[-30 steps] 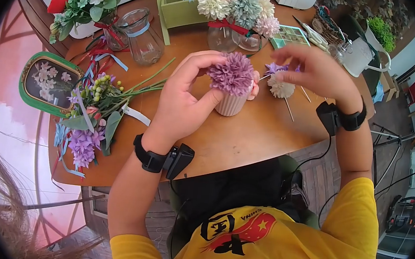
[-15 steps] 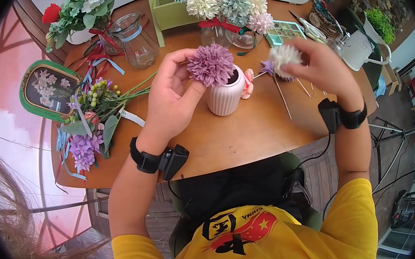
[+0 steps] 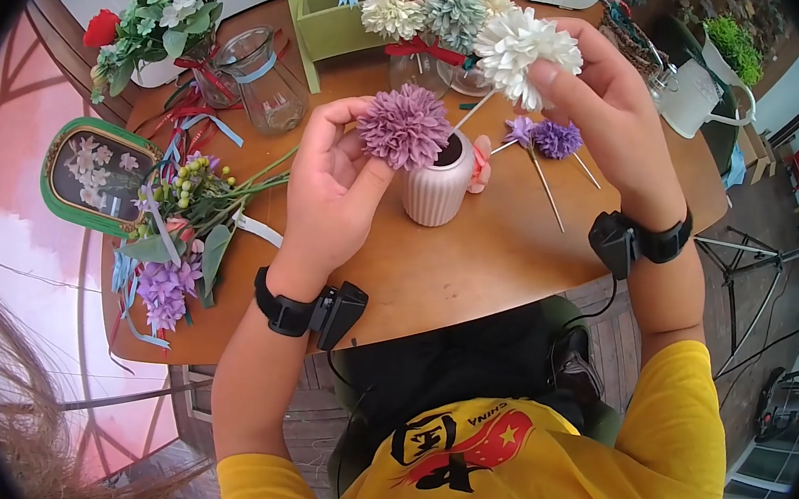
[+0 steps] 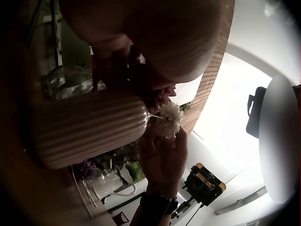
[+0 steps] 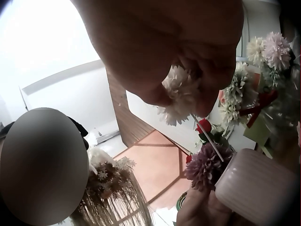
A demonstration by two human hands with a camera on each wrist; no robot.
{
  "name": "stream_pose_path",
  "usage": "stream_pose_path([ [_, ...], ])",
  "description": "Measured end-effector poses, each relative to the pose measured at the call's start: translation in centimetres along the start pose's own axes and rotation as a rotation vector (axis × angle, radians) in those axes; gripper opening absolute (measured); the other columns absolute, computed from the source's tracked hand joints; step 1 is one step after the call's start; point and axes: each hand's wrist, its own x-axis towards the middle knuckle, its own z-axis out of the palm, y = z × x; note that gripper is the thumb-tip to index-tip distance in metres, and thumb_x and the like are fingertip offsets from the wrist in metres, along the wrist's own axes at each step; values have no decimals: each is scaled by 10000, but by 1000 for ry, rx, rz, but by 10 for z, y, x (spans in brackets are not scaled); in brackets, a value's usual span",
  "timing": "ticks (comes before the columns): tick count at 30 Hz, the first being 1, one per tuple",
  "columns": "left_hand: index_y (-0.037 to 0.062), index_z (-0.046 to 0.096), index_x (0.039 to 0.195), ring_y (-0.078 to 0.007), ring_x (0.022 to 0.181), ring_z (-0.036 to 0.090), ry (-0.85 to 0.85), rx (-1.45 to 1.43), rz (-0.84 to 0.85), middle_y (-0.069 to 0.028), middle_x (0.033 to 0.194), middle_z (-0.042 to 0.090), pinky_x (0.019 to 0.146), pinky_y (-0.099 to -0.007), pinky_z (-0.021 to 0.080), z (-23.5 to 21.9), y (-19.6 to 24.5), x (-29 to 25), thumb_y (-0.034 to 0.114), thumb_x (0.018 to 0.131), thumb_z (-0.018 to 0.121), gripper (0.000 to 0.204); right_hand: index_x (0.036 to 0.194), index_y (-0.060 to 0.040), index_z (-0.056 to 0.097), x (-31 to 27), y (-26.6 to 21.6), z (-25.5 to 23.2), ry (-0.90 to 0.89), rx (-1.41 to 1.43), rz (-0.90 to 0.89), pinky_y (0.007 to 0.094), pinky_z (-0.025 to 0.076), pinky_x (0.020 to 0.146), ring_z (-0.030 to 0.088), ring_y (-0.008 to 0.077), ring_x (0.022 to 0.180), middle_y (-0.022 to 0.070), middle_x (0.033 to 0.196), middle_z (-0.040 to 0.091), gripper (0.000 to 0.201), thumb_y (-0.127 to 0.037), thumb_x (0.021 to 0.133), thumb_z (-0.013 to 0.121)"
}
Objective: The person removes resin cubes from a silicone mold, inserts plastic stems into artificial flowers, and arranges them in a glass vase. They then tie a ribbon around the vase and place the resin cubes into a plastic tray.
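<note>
My left hand (image 3: 329,185) holds a mauve artificial chrysanthemum (image 3: 404,127) between thumb and fingers, at the left side of the vase mouth. The ribbed pale pink vase (image 3: 431,197) stands upright on the table, its dark opening showing. A pink flower (image 3: 481,166) leans out at its right side. My right hand (image 3: 614,121) pinches a white chrysanthemum (image 3: 524,58) by its head, above and right of the vase. Its thin stem slants down to the vase mouth, as the right wrist view also shows beside the vase rim (image 5: 223,176).
A purple flower (image 3: 557,140) and loose stems lie on the table right of the vase. Behind stand a bouquet (image 3: 451,14), a glass jar (image 3: 269,88) and a green wooden stand (image 3: 330,26). Left are a green-framed picture (image 3: 99,172) and a flower bunch (image 3: 165,285). A white watering can (image 3: 687,109) is at right.
My right hand has picked the white chrysanthemum up off the table and brought it left to the vase. My left hand has shifted the mauve chrysanthemum left, uncovering the vase mouth.
</note>
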Motion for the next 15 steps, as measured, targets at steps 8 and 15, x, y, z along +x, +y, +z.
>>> stream_pose_path([
  [8, 28, 434, 1195, -185, 1226, 560, 4, -20, -10, -90, 1241, 518, 1040, -349, 481, -3, -2, -1, -99, 894, 630, 381, 1254, -24, 642, -9, -2, 17, -200, -629, -168, 260, 543, 788, 677, 104, 888, 72, 1065, 687, 408, -276, 955, 757],
  [15, 33, 388, 1368, -237, 1303, 518, 45, 110, 109, -129, 1377, 407, 1085, -390, 449, 6, -2, -1, -26, 786, 759, 693, 1385, -44, 592, -8, 6, -1, -314, -693, -355, 333, 558, 820, 642, 167, 1095, 96, 1286, 655, 515, -322, 971, 723],
])
